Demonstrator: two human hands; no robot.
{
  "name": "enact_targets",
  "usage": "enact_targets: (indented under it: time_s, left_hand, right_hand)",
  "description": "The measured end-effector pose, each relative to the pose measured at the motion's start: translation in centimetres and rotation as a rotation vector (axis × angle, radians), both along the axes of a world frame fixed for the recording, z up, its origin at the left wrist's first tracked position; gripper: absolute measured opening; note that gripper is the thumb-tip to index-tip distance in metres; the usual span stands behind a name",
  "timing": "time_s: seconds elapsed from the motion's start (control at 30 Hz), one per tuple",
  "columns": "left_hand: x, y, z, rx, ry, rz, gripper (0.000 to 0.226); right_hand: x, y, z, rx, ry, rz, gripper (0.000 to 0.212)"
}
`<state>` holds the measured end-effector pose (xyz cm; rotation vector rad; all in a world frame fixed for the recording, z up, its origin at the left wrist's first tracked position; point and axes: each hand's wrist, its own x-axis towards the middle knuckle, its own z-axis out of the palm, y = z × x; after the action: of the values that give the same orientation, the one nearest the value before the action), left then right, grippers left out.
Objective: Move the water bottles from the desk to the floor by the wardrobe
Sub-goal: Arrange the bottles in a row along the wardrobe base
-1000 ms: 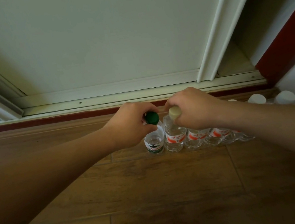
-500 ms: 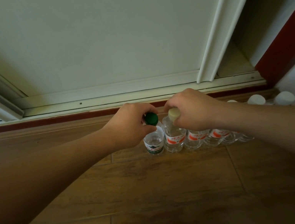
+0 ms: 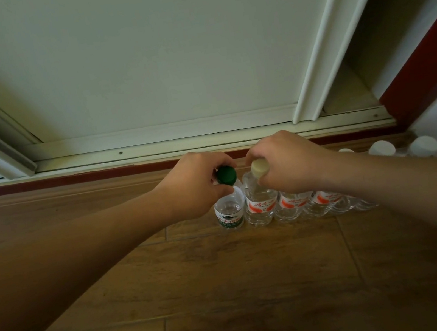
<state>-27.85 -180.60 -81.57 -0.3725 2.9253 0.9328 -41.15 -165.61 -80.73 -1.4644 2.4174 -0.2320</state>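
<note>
Two small clear water bottles stand upright and touching on the wooden floor [image 3: 230, 279], close in front of the wardrobe door [image 3: 150, 61]. My left hand [image 3: 195, 188] curls its fingers and thumb around the top of the green-capped bottle [image 3: 229, 212]. My right hand [image 3: 286, 165] pinches the neck and lid of the cream-capped bottle [image 3: 260, 204] beside it. Both bottles look full, so I judge them moderately heavy for their size, with thin plastic walls that would dent if squeezed. The ribbed cap and stiff neck give the surest hold, and the smooth label band lower down may be slippery. To the right, a row of bottles [image 3: 321, 200] with red and white labels runs on toward the corner, partly hidden under my right forearm, with white caps [image 3: 381, 148] showing beyond it. Behind them lies the door's pale sliding track [image 3: 151, 149] and a dark red skirting strip.
</note>
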Motion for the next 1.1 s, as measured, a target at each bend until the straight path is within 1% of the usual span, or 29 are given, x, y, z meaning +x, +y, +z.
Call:
enact_targets:
  time_s: [0.9, 1.1]
  left_hand:
    - [-0.28, 0.01, -0.29, -0.008, 0.004, -0.006, 0.044]
    - [-0.34, 0.06, -0.29, -0.022, 0.006, 0.001, 0.049]
  right_hand:
    - [-0.32, 0.27, -0.08, -0.007, 0.001, 0.007, 0.040]
    - [-0.23, 0.22, 0.07, -0.005, 0.002, 0.021, 0.039]
